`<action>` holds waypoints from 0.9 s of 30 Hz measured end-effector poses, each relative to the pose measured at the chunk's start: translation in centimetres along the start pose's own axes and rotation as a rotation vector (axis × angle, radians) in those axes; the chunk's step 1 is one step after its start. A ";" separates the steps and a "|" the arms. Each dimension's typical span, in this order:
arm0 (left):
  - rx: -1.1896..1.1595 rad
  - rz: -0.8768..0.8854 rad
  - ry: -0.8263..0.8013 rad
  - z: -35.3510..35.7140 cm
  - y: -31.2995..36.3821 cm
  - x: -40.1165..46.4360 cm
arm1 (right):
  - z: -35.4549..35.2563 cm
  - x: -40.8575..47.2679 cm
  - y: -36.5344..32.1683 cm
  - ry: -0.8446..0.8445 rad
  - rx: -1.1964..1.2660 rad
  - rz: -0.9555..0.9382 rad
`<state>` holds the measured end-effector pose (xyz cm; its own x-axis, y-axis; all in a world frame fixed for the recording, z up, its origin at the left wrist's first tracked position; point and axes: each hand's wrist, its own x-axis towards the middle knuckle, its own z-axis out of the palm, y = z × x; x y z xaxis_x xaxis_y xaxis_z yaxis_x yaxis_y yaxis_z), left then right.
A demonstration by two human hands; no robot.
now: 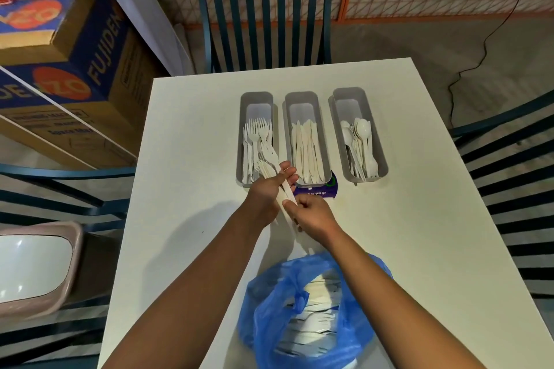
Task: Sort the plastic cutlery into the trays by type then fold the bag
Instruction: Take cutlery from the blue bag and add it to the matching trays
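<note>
Three grey trays stand side by side on the white table (404, 234): the left tray (256, 99) holds forks, the middle tray (301, 99) knives, the right tray (350, 96) spoons. My left hand (266, 192) grips a small bundle of white plastic cutlery (284, 195) just in front of the left tray, fork heads pointing into it. My right hand (314, 216) pinches the lower ends of the same bundle. A blue plastic bag (269, 302) lies open near the table's front edge, with more white cutlery inside.
A purple card (326, 192) lies under the front of the middle tray. Dark slatted chairs (263, 18) surround the table on three sides. Cardboard boxes (75, 69) are stacked at the left, and a pink basin (36, 266) sits on the left chair.
</note>
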<state>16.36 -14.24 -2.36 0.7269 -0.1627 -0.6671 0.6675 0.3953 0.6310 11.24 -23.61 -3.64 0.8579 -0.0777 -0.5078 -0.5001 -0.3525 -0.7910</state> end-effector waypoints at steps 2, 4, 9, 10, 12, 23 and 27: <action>0.009 -0.001 -0.013 -0.2 0.0 -0.1 | 0.1 -0.2 -0.1 0.058 0.093 0.004; -0.015 -0.008 -0.022 -0.3 0.0 -0.3 | 0.1 -0.3 -0.3 0.086 0.144 0.003; 0.019 0.001 -0.039 -0.6 0.2 -0.3 | 0.6 -0.6 -0.5 0.127 -0.004 -0.090; 0.038 0.007 -0.038 -0.8 0.3 -0.4 | 0.7 -0.4 -0.4 0.144 -0.040 -0.100; 0.064 0.012 -0.033 -1.0 0.3 -0.5 | 0.5 0.0 -0.3 0.157 -0.062 -0.078; 0.000 -0.024 0.167 -4.7 0.9 -0.2 | 0.7 4.9 -3.3 0.191 -0.032 0.057; -0.002 -0.014 0.160 -5.8 1.4 -0.1 | 1.2 7.3 -5.1 0.177 -0.102 0.093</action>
<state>16.35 -8.45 -3.70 0.6827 -0.0220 -0.7303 0.6766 0.3963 0.6206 19.91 -21.29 -3.67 0.8205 -0.2737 -0.5019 -0.5712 -0.4280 -0.7004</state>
